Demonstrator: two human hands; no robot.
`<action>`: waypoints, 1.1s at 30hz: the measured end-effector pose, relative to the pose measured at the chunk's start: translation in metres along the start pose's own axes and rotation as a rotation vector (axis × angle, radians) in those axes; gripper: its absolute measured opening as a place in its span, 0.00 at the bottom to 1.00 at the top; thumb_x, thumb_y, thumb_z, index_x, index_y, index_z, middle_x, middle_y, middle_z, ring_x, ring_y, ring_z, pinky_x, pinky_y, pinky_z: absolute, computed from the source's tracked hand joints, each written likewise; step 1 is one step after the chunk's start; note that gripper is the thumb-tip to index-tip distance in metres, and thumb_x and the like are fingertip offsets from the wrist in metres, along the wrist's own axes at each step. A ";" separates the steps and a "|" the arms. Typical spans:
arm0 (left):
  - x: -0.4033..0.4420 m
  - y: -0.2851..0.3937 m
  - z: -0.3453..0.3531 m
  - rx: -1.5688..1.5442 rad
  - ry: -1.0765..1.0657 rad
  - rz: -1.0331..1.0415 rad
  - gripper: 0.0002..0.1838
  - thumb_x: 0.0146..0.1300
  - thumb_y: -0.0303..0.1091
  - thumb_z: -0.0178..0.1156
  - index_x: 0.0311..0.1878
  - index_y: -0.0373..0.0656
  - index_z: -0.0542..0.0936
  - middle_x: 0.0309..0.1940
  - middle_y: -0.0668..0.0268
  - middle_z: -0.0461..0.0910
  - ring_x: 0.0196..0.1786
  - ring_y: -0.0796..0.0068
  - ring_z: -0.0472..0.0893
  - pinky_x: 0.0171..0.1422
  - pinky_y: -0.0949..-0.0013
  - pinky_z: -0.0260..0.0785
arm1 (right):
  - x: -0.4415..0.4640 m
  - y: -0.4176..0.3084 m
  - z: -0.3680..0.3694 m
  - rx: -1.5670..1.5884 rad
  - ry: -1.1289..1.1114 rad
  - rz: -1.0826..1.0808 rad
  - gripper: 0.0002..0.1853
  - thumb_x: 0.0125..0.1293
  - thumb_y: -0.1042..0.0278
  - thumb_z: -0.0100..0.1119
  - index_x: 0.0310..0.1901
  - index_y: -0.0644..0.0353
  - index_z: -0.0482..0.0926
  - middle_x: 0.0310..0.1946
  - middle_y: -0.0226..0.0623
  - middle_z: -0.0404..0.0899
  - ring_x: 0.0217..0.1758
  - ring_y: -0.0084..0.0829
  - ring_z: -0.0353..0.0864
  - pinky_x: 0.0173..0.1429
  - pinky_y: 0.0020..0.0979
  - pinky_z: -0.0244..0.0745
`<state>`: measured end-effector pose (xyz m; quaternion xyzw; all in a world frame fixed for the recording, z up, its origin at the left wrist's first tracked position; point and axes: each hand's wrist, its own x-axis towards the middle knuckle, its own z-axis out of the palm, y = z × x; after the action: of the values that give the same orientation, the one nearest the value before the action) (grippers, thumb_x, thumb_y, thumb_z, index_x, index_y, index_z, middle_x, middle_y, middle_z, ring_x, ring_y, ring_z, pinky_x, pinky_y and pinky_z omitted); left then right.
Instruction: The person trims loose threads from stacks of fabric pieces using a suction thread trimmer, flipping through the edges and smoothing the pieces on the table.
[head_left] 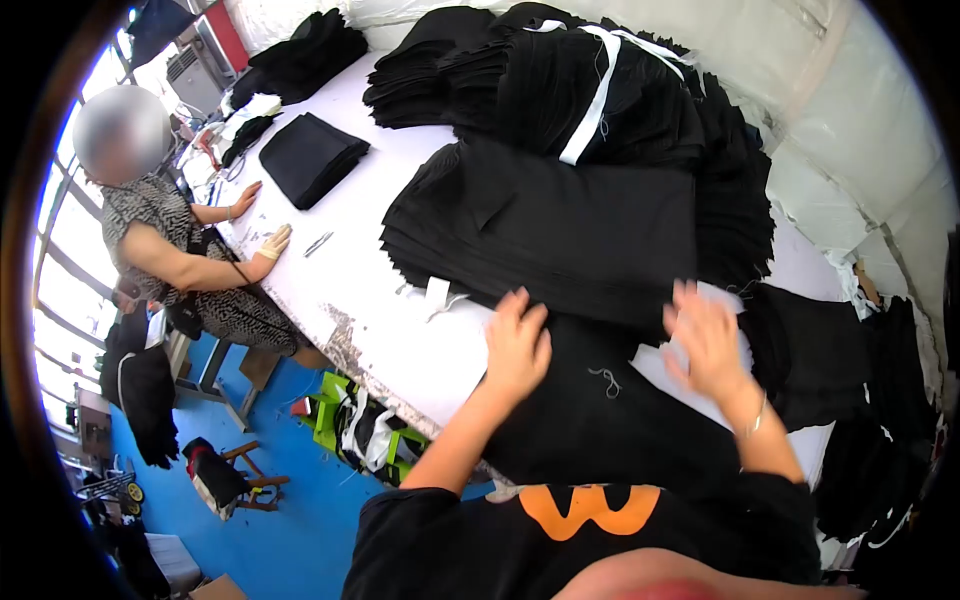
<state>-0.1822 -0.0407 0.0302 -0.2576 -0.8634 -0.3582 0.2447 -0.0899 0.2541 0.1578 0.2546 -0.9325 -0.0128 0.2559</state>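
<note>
A thick stack of folded black fabric pieces (pixel 590 215) lies on the table before me. My left hand (pixel 517 345) is at its near edge, fingers apart and holding nothing that I can see. My right hand (pixel 707 345) is by the stack's near right corner; its spread fingers are slightly blurred, and nothing shows in them. Between my forearms lies a flat black cloth (pixel 590 430) with a loose pale thread (pixel 605 381) on top. A white tag (pixel 437 296) sticks out by the stack's left side. Whether either hand touches the fabric is hard to tell.
Behind the stack rises a larger black bundle (pixel 480 75) tied with a white strip (pixel 596 100). More black fabric (pixel 815 350) lies at right. Across the pale tabletop (pixel 350 270), a co-worker (pixel 165 230) leans near a folded black pile (pixel 313 160). A green crate (pixel 330 410) stands below.
</note>
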 end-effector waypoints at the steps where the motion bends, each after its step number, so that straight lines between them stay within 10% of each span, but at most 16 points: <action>1: -0.032 0.019 -0.007 -0.036 -0.067 0.018 0.24 0.58 0.31 0.66 0.59 0.45 0.78 0.69 0.51 0.69 0.71 0.45 0.69 0.69 0.48 0.61 | -0.041 -0.032 -0.007 0.029 -0.006 -0.029 0.32 0.54 0.62 0.72 0.62 0.59 0.76 0.71 0.50 0.71 0.75 0.47 0.69 0.72 0.52 0.61; 8: -0.166 0.077 -0.034 0.046 -0.348 0.232 0.20 0.59 0.35 0.65 0.56 0.46 0.83 0.62 0.58 0.76 0.71 0.57 0.71 0.67 0.54 0.59 | -0.258 -0.191 0.034 0.252 -0.347 0.746 0.36 0.60 0.63 0.68 0.70 0.63 0.69 0.77 0.54 0.58 0.79 0.52 0.59 0.77 0.53 0.56; 33: -0.164 0.078 -0.025 0.055 -0.236 0.106 0.21 0.55 0.33 0.65 0.55 0.46 0.82 0.62 0.59 0.76 0.61 0.54 0.74 0.62 0.53 0.66 | -0.239 -0.194 0.030 0.196 -0.296 0.752 0.32 0.68 0.60 0.59 0.72 0.62 0.68 0.78 0.53 0.58 0.80 0.51 0.56 0.78 0.54 0.51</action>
<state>-0.0052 -0.0561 -0.0150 -0.3364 -0.8809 -0.2881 0.1669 0.1632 0.1976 -0.0104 -0.0852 -0.9841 0.1337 0.0803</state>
